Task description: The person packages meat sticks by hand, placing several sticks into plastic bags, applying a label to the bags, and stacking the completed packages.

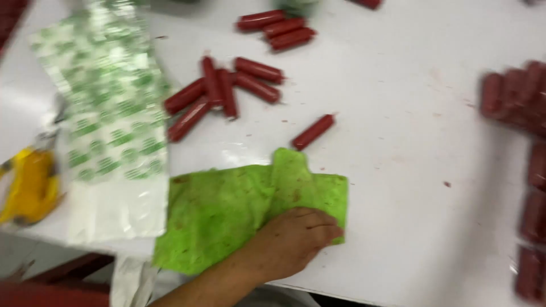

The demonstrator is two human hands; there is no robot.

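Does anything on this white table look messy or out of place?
Yes. The green cloth under the hand is crumpled and stained, reddish smears dot the white table, and one red sausage lies apart from the others.

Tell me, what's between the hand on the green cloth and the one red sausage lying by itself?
In the head view, only the green cloth itself, bunched up in a fold, lies between the hand and the lone sausage, then a short strip of bare white table.

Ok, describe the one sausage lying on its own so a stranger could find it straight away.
Start at the white table and find the green cloth under the hand at its near edge. Just beyond the cloth's raised fold lies a single red sausage, angled, touching no others, unlike the cluster to its left.
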